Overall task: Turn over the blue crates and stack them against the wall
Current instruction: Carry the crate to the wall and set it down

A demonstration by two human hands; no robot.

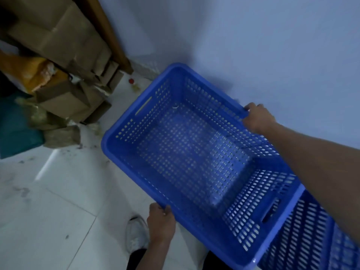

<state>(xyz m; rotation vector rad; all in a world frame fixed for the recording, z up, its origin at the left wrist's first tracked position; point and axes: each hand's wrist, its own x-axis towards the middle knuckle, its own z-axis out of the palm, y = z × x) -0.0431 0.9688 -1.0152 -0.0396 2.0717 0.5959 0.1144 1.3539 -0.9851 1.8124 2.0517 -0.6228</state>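
A blue perforated plastic crate [187,152] fills the middle of the head view, open side up toward me and tilted, held above the floor. My left hand [161,223] grips its near long rim. My right hand [257,117] grips the far long rim, close to the pale wall [253,45]. Part of a second blue crate [311,240] shows at the lower right, partly under the held crate and my right forearm; its mesh side faces me.
Crumpled cardboard boxes [64,45] and bags pile up at the upper left beside a brown wooden post [111,34]. A small red-capped bottle [132,82] lies on the white tiled floor [48,211] near the wall. My white shoe [136,234] is below the crate.
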